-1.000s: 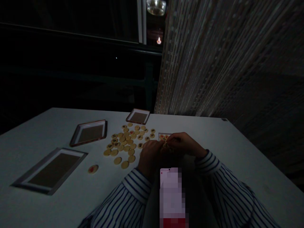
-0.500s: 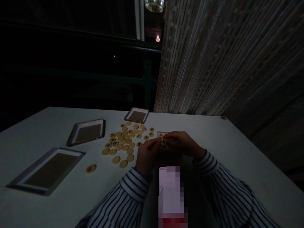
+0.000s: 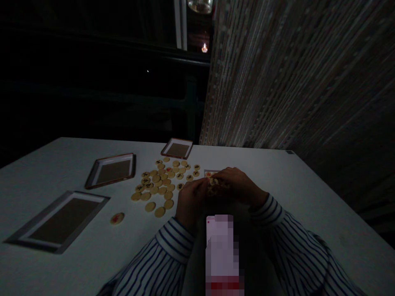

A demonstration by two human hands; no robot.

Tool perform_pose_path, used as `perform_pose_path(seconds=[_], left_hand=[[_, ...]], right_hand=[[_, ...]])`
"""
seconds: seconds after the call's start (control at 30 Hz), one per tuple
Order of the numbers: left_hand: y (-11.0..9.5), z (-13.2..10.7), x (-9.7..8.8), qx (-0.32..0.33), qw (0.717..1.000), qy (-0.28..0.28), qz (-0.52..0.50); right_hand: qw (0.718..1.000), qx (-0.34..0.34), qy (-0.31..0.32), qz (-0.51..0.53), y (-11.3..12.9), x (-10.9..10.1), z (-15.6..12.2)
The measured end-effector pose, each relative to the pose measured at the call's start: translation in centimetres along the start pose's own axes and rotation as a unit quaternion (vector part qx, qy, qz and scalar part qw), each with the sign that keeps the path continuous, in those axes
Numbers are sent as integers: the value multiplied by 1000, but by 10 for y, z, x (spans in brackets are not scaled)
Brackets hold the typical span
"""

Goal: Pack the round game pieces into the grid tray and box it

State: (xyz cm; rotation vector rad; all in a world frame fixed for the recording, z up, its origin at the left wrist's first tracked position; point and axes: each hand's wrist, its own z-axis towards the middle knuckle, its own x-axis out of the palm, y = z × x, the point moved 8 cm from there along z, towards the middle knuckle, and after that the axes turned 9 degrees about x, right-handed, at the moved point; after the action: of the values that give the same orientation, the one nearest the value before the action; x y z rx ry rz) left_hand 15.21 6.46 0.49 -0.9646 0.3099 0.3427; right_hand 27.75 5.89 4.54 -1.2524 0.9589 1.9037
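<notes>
My left hand [image 3: 191, 202] and my right hand [image 3: 242, 186] meet over the near part of the table, fingers curled around several round xiangqi pieces [image 3: 212, 181]. Black characters show on the pieces between my fingertips; the lower ones sit in shadow, so how they are stacked is hard to see. Just behind my fingers is a small tray [image 3: 212, 171], mostly covered by my hands, with a red-marked piece [image 3: 208, 174] in it. To the left of my left hand, loose xiangqi pieces [image 3: 162, 190] lie spread and partly overlapping, many of them blank side up.
Shallow trays stand at the back [image 3: 188, 153], at the middle left [image 3: 133, 166] and at the front left [image 3: 66, 242]. One red-marked piece [image 3: 117, 218] lies alone near the front tray. A phone [image 3: 220, 250] is below my hands. A string curtain [image 3: 240, 82] hangs behind the white table [image 3: 308, 197].
My fingers have shifted slightly around the pieces, and the top piece between them shows more fully. The loose pieces and trays stay in place; the view has moved a little.
</notes>
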Motion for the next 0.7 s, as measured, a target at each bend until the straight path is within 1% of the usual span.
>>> perform_pose_path(seconds=[0.07,0.17,0.3,0.37,0.43,0.53,0.7], left_hand=[[-4,1,-2,28,999,-1,29],[-7,1,0,50,995,27,76],[-7,-2,9,55,988,85,114],[-5,-5,15,49,983,119,132],[-3,-7,18,45,977,138,156],[-2,-9,20,47,971,146,181],[-2,-11,20,40,970,152,184]], right_hand=[[1000,18,-4,-12,-7,-2,0],[999,40,-5,-21,-15,-7,0],[999,49,12,-18,-21,-10,-1],[998,58,26,-22,-25,-8,-2],[996,68,39,-31,-29,-5,-3],[994,76,58,-49,-34,1,-4],[990,87,81,-69,-39,9,-6]])
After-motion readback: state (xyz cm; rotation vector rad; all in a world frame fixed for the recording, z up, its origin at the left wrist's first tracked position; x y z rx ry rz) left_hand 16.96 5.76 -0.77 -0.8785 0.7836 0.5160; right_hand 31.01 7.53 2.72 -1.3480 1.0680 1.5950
